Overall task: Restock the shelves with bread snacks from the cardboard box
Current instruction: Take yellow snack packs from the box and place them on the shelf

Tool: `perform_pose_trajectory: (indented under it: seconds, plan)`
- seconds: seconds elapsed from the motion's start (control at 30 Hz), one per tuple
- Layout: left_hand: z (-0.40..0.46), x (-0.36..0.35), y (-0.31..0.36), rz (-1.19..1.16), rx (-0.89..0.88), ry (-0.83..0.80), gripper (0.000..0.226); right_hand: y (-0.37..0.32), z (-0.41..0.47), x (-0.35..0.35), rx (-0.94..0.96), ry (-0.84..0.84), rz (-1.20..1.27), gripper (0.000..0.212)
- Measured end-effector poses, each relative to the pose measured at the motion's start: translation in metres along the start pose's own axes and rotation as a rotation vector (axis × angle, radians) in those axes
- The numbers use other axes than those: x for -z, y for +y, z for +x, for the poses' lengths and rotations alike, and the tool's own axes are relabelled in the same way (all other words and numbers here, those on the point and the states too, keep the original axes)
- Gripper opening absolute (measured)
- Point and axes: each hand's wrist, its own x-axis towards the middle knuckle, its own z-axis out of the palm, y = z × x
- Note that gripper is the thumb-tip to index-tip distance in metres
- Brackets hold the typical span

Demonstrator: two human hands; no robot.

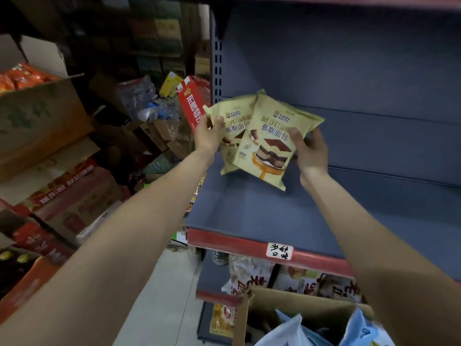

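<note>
Above the blue shelf [249, 211] I have two yellow bread snack packets, overlapped and held upright in the air, not yet set down. My left hand [208, 136] pinches the rear packet [233, 113] by its left edge, thumb on the front; my right hand [310, 151] grips the front packet [272, 146] at its right side, fingers [315, 138] curled behind it. To do this step well, I think I should carry both deep toward the back panel [349, 58], stand them on their bottom seams at the left end, fronts outward, and let go of one hand at a time so neither packet topples. The shelf surface beneath looks bare, so nothing blocks the placing; the upright post [217, 71] at the left is the only thing to steer clear of. Below, the cardboard box [274, 305] sits near my right forearm with pale blue bags [289, 330] in it, though I cannot tell whether more yellow packets remain. A handwritten label [279, 250] is stuck on the red shelf edge, and stacked cartons [45, 116] crowd the left.
</note>
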Motion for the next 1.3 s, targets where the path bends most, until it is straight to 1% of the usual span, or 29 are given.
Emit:
perform_pose_trajectory:
  seconds: [0.03, 0.13, 0.23, 0.3, 0.37, 0.43, 0.5, 0.57, 0.63, 0.7, 0.77, 0.87, 0.93, 1.0, 1.03, 1.07, 1.13, 1.2, 1.23, 1.3]
  plan:
    - [0.008, -0.005, -0.003, -0.016, 0.018, -0.034, 0.022, 0.005, 0.006, -0.004, 0.017, -0.005, -0.037, 0.009]
    - [0.025, -0.018, -0.010, -0.031, 0.132, -0.172, 0.046, 0.018, 0.021, -0.012, 0.027, -0.014, -0.096, 0.009]
    - [0.029, -0.012, -0.019, -0.079, 0.260, -0.228, 0.064, 0.028, 0.032, -0.021, -0.016, -0.001, -0.124, 0.014]
    - [0.027, -0.004, -0.027, -0.102, 0.275, -0.249, 0.069, 0.035, 0.039, -0.028, -0.057, -0.006, -0.127, 0.012]
    - [0.024, 0.005, -0.033, -0.108, 0.245, -0.268, 0.071, 0.038, 0.040, -0.033, -0.092, 0.009, -0.147, 0.023]
    - [0.019, 0.012, -0.037, -0.089, 0.197, -0.231, 0.071, 0.036, 0.035, -0.035, -0.097, 0.018, -0.221, 0.043]
    - [0.004, 0.014, -0.035, -0.038, 0.127, -0.086, 0.065, 0.033, 0.026, -0.030, -0.059, 0.029, -0.307, 0.059]
    - [-0.019, 0.016, -0.026, 0.027, 0.048, 0.071, 0.051, 0.028, 0.008, -0.022, 0.012, 0.035, -0.363, 0.064]
    - [-0.052, 0.017, -0.015, 0.065, -0.023, 0.156, 0.037, 0.023, -0.018, -0.012, 0.093, 0.026, -0.379, 0.061]
    - [-0.089, 0.017, -0.003, 0.065, -0.059, 0.177, 0.023, 0.017, -0.049, 0.005, 0.159, 0.008, -0.372, 0.051]
    - [-0.128, 0.018, 0.006, 0.075, -0.095, 0.161, 0.014, 0.011, -0.086, 0.029, 0.207, -0.028, -0.395, 0.039]
    - [-0.194, 0.019, 0.009, 0.156, -0.244, 0.069, 0.021, 0.007, -0.142, 0.076, 0.244, -0.067, -0.417, 0.023]
    - [-0.236, 0.019, 0.005, 0.286, -0.331, 0.010, 0.025, 0.014, -0.172, 0.110, 0.220, -0.117, -0.491, 0.015]
    - [-0.272, 0.019, -0.005, 0.430, -0.371, -0.085, 0.025, 0.029, -0.198, 0.144, 0.164, -0.217, -0.610, 0.010]
    - [-0.288, 0.019, -0.013, 0.486, -0.361, -0.160, 0.023, 0.038, -0.209, 0.161, 0.137, -0.282, -0.679, 0.010]
    - [-0.301, 0.019, -0.023, 0.535, -0.317, -0.255, 0.020, 0.047, -0.219, 0.177, 0.117, -0.352, -0.753, 0.010]
    - [-0.324, 0.017, -0.045, 0.655, -0.146, -0.485, 0.021, 0.065, -0.238, 0.210, 0.064, -0.495, -0.878, 0.015]
    - [-0.346, 0.015, -0.068, 0.799, 0.033, -0.718, 0.036, 0.084, -0.255, 0.239, 0.005, -0.597, -0.963, 0.019]
    - [-0.359, 0.015, -0.078, 0.858, 0.100, -0.787, 0.042, 0.092, -0.263, 0.251, -0.021, -0.635, -0.994, 0.022]
    - [-0.388, 0.015, -0.090, 0.891, 0.170, -0.825, 0.044, 0.105, -0.281, 0.272, -0.075, -0.718, -1.006, 0.027]
